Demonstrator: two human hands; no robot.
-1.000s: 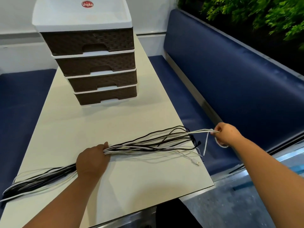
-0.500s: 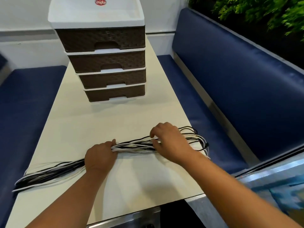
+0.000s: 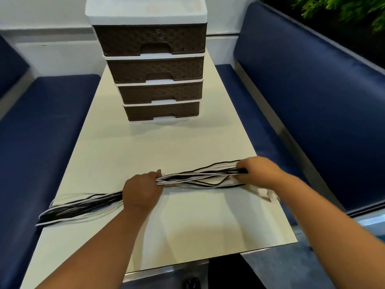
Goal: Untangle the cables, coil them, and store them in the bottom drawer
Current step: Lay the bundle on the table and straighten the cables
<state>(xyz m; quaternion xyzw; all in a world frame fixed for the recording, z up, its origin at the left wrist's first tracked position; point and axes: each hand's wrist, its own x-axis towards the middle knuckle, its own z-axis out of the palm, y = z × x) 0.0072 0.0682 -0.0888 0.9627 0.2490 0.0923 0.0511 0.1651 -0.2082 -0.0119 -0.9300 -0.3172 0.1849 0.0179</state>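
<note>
A long bundle of black and white cables (image 3: 198, 177) lies across the near part of the cream table (image 3: 187, 226). My left hand (image 3: 141, 189) grips the bundle near its middle. My right hand (image 3: 259, 173) grips its right end at the table's right edge. The left stretch of the cables (image 3: 79, 208) fans out flat toward the table's left edge. A brown and white drawer unit (image 3: 154, 65) stands at the far end of the table. Its bottom drawer (image 3: 161, 111) is closed.
Blue padded benches run along both sides, the left bench (image 3: 41, 142) and the right bench (image 3: 312, 101). Green foliage (image 3: 343, 9) shows behind the right backrest. A metal strip (image 3: 166, 272) edges the table's near side.
My right hand came in from off the table's right edge, passed over the middle of the bundle, then slid back and gathered its right end. My left hand kept its grip.
</note>
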